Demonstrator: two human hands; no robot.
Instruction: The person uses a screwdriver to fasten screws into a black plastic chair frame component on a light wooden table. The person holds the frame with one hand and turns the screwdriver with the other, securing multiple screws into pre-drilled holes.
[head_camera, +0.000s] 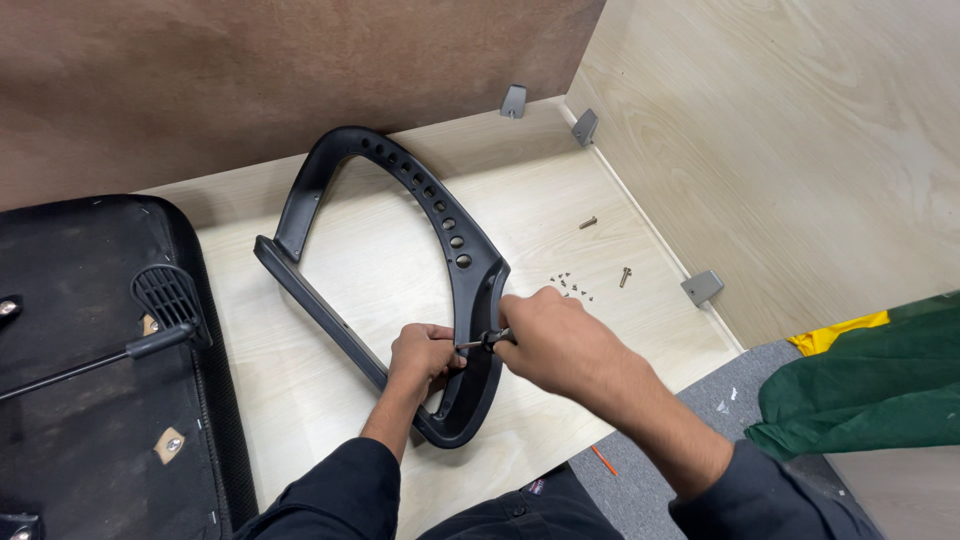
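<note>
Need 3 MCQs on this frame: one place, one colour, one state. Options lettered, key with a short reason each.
1. Where do the loose screws lie?
A) right of the frame
B) on the seat cushion
C) in the left hand

2. What colour is the plastic frame?
A) white
B) black
C) red

3. What does the right hand do?
A) rests flat
B) grips a screwdriver
C) hangs empty

Key: 1 A, they are scattered on the board near the wall; 2 B, all black; 3 B, its tip meets the frame beside the left hand.

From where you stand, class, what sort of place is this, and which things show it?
Probably a furniture assembly bench: a black chair frame lies on the pale wooden worktop, loose screws sit beside it, and the right hand drives a screwdriver into it.
</note>
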